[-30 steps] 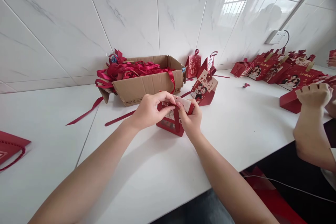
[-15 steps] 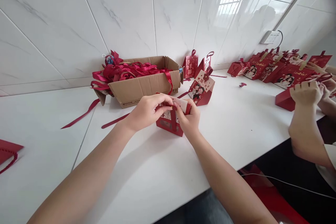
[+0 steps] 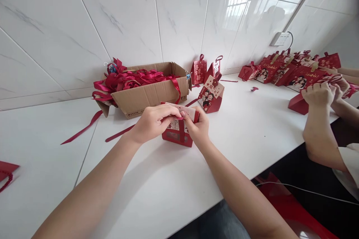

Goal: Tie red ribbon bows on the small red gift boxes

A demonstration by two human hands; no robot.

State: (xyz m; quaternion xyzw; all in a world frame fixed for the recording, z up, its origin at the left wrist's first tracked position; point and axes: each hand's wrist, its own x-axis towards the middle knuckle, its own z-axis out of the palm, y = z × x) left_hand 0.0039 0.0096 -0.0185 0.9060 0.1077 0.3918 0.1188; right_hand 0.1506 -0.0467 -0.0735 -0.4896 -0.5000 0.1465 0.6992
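A small red gift box (image 3: 175,137) with a printed panel and a clear window stands upright on the white table in front of me. Down its front runs a dark red ribbon (image 3: 182,130). My left hand (image 3: 154,121) pinches the ribbon's upper end at the top edge of the box, its fingers bent over the front. My right hand (image 3: 199,125) is closed round the box's right side, with the thumb pressed near the ribbon at the top. The fingers behind the box are hidden.
A cardboard box (image 3: 148,100) full of red ribbons (image 3: 137,80) stands against the tiled wall. Loose ribbon strips (image 3: 119,133) lie before it. A finished-looking gift box (image 3: 211,95) stands to the right. Farther right, a co-worker's hands (image 3: 319,93) work beside several red boxes (image 3: 303,78).
The view has shifted slightly. My left fingers have closed down lower over the ribbon at the top of the gift box. My right hand keeps its hold.
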